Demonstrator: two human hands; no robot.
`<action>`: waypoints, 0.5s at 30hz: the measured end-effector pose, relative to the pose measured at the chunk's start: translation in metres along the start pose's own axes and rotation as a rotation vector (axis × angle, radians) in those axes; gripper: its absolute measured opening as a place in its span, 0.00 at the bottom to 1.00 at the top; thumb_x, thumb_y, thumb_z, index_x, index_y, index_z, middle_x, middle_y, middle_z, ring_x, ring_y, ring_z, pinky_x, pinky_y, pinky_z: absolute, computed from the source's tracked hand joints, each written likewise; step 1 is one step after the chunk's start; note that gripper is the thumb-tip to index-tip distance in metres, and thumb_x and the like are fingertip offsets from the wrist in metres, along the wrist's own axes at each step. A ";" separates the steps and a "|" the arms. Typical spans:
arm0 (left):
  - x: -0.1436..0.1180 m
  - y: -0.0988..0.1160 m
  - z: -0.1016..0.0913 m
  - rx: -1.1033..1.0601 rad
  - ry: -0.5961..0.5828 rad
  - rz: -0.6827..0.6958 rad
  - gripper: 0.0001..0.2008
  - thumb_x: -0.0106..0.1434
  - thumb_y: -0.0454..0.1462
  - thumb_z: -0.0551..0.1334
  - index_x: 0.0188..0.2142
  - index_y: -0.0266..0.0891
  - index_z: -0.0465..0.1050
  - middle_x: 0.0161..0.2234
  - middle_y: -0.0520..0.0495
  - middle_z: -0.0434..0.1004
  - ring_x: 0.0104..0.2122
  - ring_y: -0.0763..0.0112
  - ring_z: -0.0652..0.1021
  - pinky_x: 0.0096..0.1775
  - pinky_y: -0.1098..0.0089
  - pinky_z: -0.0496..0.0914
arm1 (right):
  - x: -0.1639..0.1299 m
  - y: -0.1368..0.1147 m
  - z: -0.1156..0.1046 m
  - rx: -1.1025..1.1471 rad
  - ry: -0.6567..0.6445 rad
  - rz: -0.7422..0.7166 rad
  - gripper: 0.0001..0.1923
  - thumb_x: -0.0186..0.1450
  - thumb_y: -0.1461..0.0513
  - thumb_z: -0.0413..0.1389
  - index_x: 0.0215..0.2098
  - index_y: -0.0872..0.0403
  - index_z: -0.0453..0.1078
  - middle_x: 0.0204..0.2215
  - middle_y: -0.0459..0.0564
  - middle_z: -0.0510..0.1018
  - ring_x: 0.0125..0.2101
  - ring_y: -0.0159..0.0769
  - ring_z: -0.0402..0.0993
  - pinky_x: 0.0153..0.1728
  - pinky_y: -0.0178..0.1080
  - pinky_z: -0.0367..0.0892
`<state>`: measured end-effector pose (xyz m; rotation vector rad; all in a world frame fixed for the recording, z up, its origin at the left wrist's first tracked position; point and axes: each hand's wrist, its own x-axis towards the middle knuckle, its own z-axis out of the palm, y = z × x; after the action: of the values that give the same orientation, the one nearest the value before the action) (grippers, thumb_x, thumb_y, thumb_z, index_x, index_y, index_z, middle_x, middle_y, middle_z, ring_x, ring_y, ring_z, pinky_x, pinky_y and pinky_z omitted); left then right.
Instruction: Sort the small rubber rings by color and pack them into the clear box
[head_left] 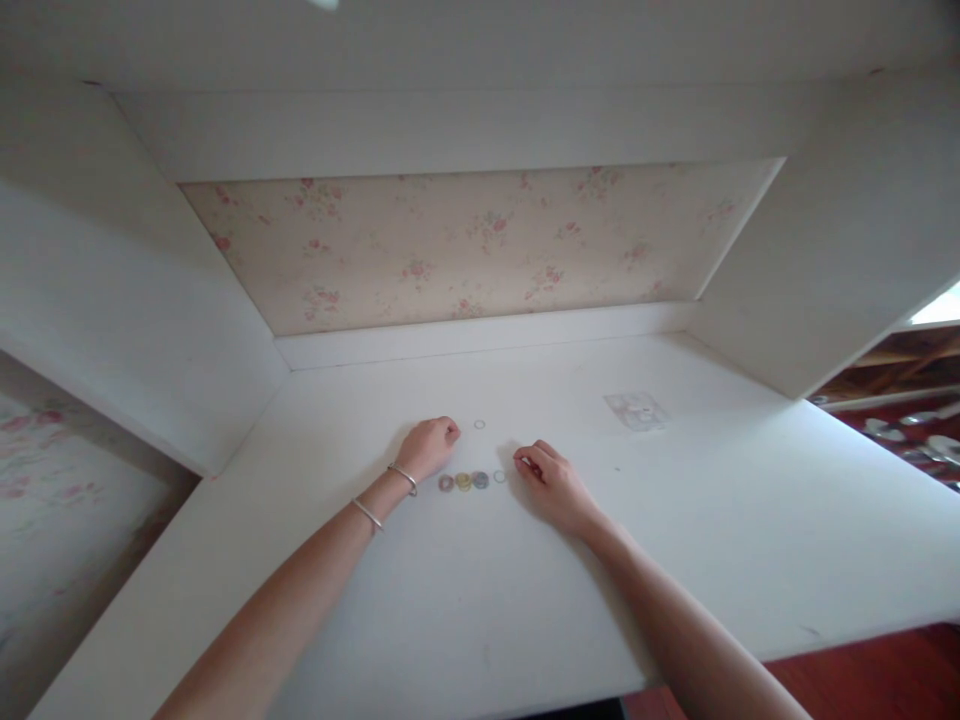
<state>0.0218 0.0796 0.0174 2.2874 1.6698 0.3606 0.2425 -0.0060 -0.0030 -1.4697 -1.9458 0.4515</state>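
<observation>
Small flat rings lie on the white worktop (pixel 675 540): a short row (pixel 463 481) of purplish, yellow and grey ones between the hands, a pale thin ring (pixel 499 476) at its end and another (pixel 479 424) farther back. Pinching one ring at a time, lightly, would suit such small things. The left hand (pixel 429 446) is curled shut beside the far ring; whether it holds anything I cannot tell. The right hand (pixel 553 484) rests loosely bent, its fingertips (pixel 523 463) near the pale ring.

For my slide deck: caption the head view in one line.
Two hands rest on a white desk, left hand and right hand flanking a short row of small rings.
</observation>
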 end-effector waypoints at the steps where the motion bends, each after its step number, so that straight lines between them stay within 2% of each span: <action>1: -0.005 0.005 -0.002 -0.015 -0.008 0.033 0.12 0.63 0.39 0.53 0.38 0.42 0.75 0.37 0.46 0.79 0.38 0.66 0.76 0.40 0.71 0.66 | 0.000 0.000 0.000 0.006 0.005 0.001 0.12 0.68 0.59 0.43 0.37 0.52 0.68 0.31 0.48 0.69 0.28 0.30 0.67 0.31 0.32 0.61; 4: -0.022 0.023 -0.007 -0.088 -0.076 0.186 0.12 0.63 0.41 0.54 0.36 0.42 0.75 0.34 0.47 0.79 0.36 0.66 0.76 0.39 0.71 0.66 | 0.000 0.001 0.001 0.016 0.030 0.011 0.14 0.68 0.58 0.43 0.38 0.52 0.68 0.31 0.48 0.69 0.27 0.29 0.66 0.31 0.33 0.61; 8: -0.036 0.045 -0.010 -0.098 -0.122 0.286 0.12 0.63 0.42 0.54 0.36 0.43 0.75 0.34 0.46 0.79 0.37 0.64 0.76 0.40 0.69 0.65 | 0.000 0.003 0.004 0.015 0.058 0.016 0.14 0.67 0.57 0.43 0.38 0.53 0.68 0.30 0.48 0.69 0.28 0.30 0.67 0.31 0.33 0.61; 11: -0.035 0.053 -0.008 -0.039 -0.157 0.322 0.12 0.63 0.42 0.54 0.36 0.44 0.75 0.34 0.46 0.79 0.37 0.62 0.76 0.39 0.67 0.66 | 0.000 0.004 0.004 0.020 0.062 0.008 0.14 0.67 0.57 0.43 0.38 0.53 0.68 0.30 0.48 0.69 0.28 0.30 0.67 0.30 0.33 0.61; 15: -0.030 0.058 -0.003 0.007 -0.194 0.303 0.11 0.62 0.41 0.55 0.34 0.44 0.75 0.36 0.44 0.79 0.38 0.61 0.76 0.39 0.66 0.66 | 0.000 0.003 0.003 0.013 0.050 0.012 0.14 0.67 0.58 0.42 0.38 0.53 0.68 0.30 0.48 0.69 0.28 0.30 0.68 0.30 0.33 0.61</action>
<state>0.0626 0.0346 0.0402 2.4937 1.2372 0.1867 0.2426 -0.0050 -0.0070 -1.4715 -1.8926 0.4286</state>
